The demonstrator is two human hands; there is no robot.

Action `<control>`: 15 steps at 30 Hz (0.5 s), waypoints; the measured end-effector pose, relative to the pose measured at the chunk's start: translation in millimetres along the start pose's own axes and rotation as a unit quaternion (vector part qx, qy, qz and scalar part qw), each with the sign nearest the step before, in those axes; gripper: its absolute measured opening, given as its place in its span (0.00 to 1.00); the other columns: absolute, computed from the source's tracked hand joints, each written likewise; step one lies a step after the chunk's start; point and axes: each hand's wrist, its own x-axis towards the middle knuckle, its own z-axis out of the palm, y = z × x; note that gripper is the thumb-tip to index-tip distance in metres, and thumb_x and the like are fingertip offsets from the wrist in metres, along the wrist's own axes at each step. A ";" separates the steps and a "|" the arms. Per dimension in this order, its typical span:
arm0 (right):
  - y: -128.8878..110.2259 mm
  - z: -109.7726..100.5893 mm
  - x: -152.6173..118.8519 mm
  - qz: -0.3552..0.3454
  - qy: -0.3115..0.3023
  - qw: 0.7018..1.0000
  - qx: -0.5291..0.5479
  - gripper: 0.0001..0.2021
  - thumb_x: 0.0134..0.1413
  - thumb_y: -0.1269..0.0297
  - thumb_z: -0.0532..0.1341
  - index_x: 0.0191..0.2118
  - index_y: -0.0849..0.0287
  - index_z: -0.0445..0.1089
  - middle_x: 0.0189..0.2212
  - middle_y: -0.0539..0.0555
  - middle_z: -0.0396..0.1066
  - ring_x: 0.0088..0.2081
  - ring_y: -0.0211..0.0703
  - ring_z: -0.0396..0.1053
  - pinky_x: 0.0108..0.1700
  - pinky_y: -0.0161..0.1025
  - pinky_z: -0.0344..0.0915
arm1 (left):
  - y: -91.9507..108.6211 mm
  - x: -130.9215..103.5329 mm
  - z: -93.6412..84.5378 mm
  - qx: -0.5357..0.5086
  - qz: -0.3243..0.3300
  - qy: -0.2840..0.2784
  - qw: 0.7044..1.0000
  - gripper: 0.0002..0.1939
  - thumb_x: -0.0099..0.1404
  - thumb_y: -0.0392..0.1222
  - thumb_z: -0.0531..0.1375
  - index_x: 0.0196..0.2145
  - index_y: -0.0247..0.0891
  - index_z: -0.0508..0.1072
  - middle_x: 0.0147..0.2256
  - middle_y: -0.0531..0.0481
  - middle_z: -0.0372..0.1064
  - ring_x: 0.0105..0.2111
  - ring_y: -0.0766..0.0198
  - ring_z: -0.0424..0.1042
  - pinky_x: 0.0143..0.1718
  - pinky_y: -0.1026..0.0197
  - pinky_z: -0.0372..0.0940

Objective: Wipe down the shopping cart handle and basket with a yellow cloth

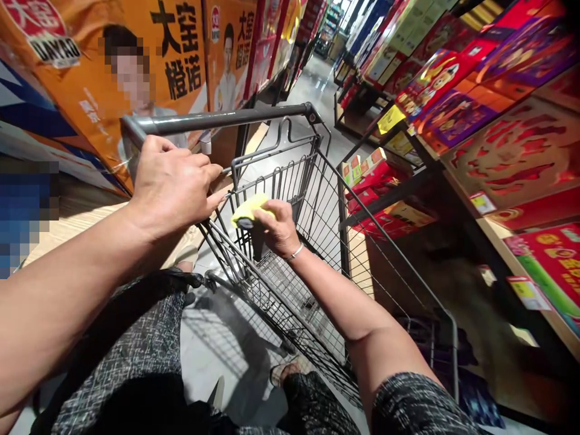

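Observation:
A grey wire shopping cart (394,241) stands in front of me, its handle bar (226,118) on the far left side. My left hand (174,181) is closed over the cart's frame just below the handle, fingers curled at the top rail. Over the basket, my right hand (278,226) grips a bunched yellow cloth (249,208) with a dark patch at its lower end. The cloth is against the wires at the handle end of the basket. A bracelet (296,251) circles my right wrist.
Large orange drink cartons (181,54) are stacked on the left. Shelves with red and purple gift boxes (453,115) line the right, close to the cart. A tiled aisle (312,84) runs away between them. My sandalled foot (290,368) is beside the cart.

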 end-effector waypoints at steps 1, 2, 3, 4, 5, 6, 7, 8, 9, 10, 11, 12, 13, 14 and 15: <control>-0.5 3.6 -3.2 -0.016 -0.016 1.000 -0.014 0.16 0.65 0.66 0.57 0.55 0.43 0.71 0.53 0.53 0.62 0.57 0.49 0.55 0.58 0.48 0.60 | 0.2 -0.4 -0.2 -0.001 -0.004 -0.003 1.000 0.32 0.65 0.59 0.43 0.49 0.39 0.78 0.37 0.43 0.74 0.44 0.46 0.69 0.55 0.39 0.49; 0.3 9.2 -12.3 -0.026 -0.037 0.998 -0.032 0.16 0.66 0.65 0.56 0.54 0.43 0.71 0.52 0.53 0.64 0.56 0.48 0.56 0.56 0.46 0.61 | 0.3 -0.6 -0.2 -0.002 -0.007 -0.007 1.000 0.33 0.65 0.59 0.43 0.50 0.41 0.78 0.37 0.43 0.74 0.45 0.46 0.69 0.55 0.39 0.49; 2.0 16.2 -26.1 -0.032 -0.063 0.996 -0.052 0.15 0.67 0.65 0.54 0.54 0.42 0.72 0.52 0.53 0.65 0.54 0.48 0.56 0.53 0.45 0.61 | 0.1 -0.6 0.1 -0.001 -0.008 -0.011 1.000 0.33 0.64 0.59 0.42 0.51 0.42 0.77 0.37 0.43 0.75 0.45 0.46 0.70 0.55 0.39 0.49; 4.1 24.0 -43.2 -0.039 -0.093 0.992 -0.069 0.16 0.68 0.66 0.53 0.53 0.43 0.72 0.51 0.53 0.66 0.53 0.48 0.56 0.51 0.44 0.61 | -0.3 -0.4 0.5 -0.001 -0.008 -0.014 1.000 0.34 0.63 0.59 0.42 0.52 0.42 0.77 0.38 0.43 0.75 0.46 0.46 0.70 0.55 0.39 0.48; 6.1 31.8 -61.4 -0.046 -0.127 0.987 -0.082 0.16 0.68 0.66 0.53 0.53 0.43 0.72 0.51 0.53 0.66 0.53 0.48 0.56 0.50 0.44 0.61 | -0.8 0.3 1.1 -0.004 -0.009 -0.016 1.000 0.34 0.63 0.59 0.42 0.53 0.42 0.76 0.39 0.43 0.76 0.47 0.45 0.70 0.55 0.39 0.48; 7.6 39.1 -78.9 -0.050 -0.159 0.982 -0.090 0.15 0.68 0.66 0.53 0.52 0.43 0.72 0.51 0.53 0.67 0.52 0.48 0.56 0.49 0.44 0.61 | -1.5 1.2 1.8 -0.011 -0.009 -0.017 1.000 0.34 0.62 0.59 0.43 0.54 0.43 0.76 0.39 0.43 0.76 0.49 0.45 0.70 0.55 0.39 0.48; 8.4 45.6 -94.3 -0.049 -0.185 0.977 -0.093 0.15 0.67 0.66 0.54 0.52 0.43 0.72 0.51 0.53 0.67 0.52 0.48 0.56 0.49 0.44 0.60 | -2.3 2.5 2.4 -0.019 -0.009 -0.018 1.000 0.35 0.61 0.60 0.43 0.55 0.43 0.75 0.40 0.44 0.77 0.50 0.44 0.69 0.56 0.38 0.47; 8.4 51.1 -106.7 -0.040 -0.203 0.974 -0.092 0.14 0.67 0.66 0.55 0.52 0.43 0.72 0.51 0.54 0.67 0.52 0.48 0.56 0.49 0.43 0.60 | -3.0 4.2 3.1 -0.030 -0.009 -0.018 0.999 0.35 0.61 0.60 0.44 0.56 0.44 0.74 0.41 0.45 0.77 0.51 0.43 0.69 0.56 0.38 0.46; 7.5 55.6 -115.7 -0.022 -0.211 0.973 -0.088 0.14 0.66 0.66 0.56 0.52 0.44 0.72 0.51 0.54 0.66 0.51 0.48 0.56 0.50 0.43 0.60 | -3.8 6.2 3.8 -0.040 -0.008 -0.018 0.999 0.35 0.60 0.61 0.44 0.56 0.46 0.74 0.42 0.45 0.77 0.52 0.43 0.68 0.56 0.38 0.46; 6.1 59.2 -121.4 0.002 -0.209 0.974 -0.084 0.14 0.65 0.67 0.57 0.52 0.44 0.72 0.51 0.54 0.66 0.51 0.47 0.56 0.50 0.42 0.59 | -4.6 8.4 4.5 -0.051 -0.006 -0.019 0.999 0.35 0.60 0.61 0.45 0.56 0.47 0.74 0.43 0.46 0.77 0.53 0.42 0.68 0.56 0.38 0.45; 4.2 62.1 -124.4 0.028 -0.200 0.976 -0.079 0.14 0.64 0.67 0.58 0.52 0.44 0.72 0.51 0.54 0.66 0.51 0.47 0.56 0.50 0.42 0.59 | -5.5 11.0 5.3 -0.061 -0.003 -0.020 0.998 0.34 0.59 0.62 0.46 0.56 0.48 0.74 0.43 0.45 0.77 0.53 0.42 0.68 0.56 0.38 0.45; 2.3 64.4 -125.2 0.050 -0.188 0.978 -0.072 0.14 0.63 0.68 0.58 0.52 0.45 0.72 0.50 0.54 0.65 0.51 0.47 0.56 0.49 0.42 0.59 | -6.8 13.8 6.4 -0.067 0.001 -0.021 0.998 0.34 0.58 0.63 0.46 0.54 0.48 0.75 0.43 0.44 0.77 0.53 0.41 0.68 0.56 0.38 0.45; 0.6 66.1 -124.6 0.067 -0.178 0.980 -0.064 0.15 0.62 0.68 0.59 0.51 0.45 0.72 0.50 0.54 0.65 0.51 0.47 0.56 0.49 0.41 0.59 | -8.5 17.1 7.8 -0.068 0.008 -0.024 0.997 0.34 0.58 0.63 0.46 0.53 0.47 0.76 0.43 0.44 0.77 0.52 0.41 0.69 0.56 0.39 0.46; -0.9 67.5 -123.0 0.078 -0.172 0.980 -0.056 0.15 0.61 0.69 0.59 0.51 0.46 0.72 0.50 0.54 0.65 0.51 0.47 0.56 0.49 0.41 0.59 | -10.7 20.9 9.6 -0.064 0.017 -0.027 0.997 0.34 0.59 0.64 0.46 0.52 0.46 0.77 0.42 0.43 0.77 0.52 0.41 0.69 0.55 0.39 0.46; -2.2 68.8 -120.9 0.085 -0.170 0.981 -0.049 0.16 0.60 0.70 0.60 0.52 0.46 0.72 0.49 0.53 0.65 0.51 0.47 0.56 0.49 0.41 0.58 | -13.4 25.2 11.6 -0.056 0.027 -0.029 0.998 0.35 0.59 0.64 0.46 0.51 0.45 0.78 0.42 0.43 0.77 0.51 0.41 0.69 0.55 0.39 0.47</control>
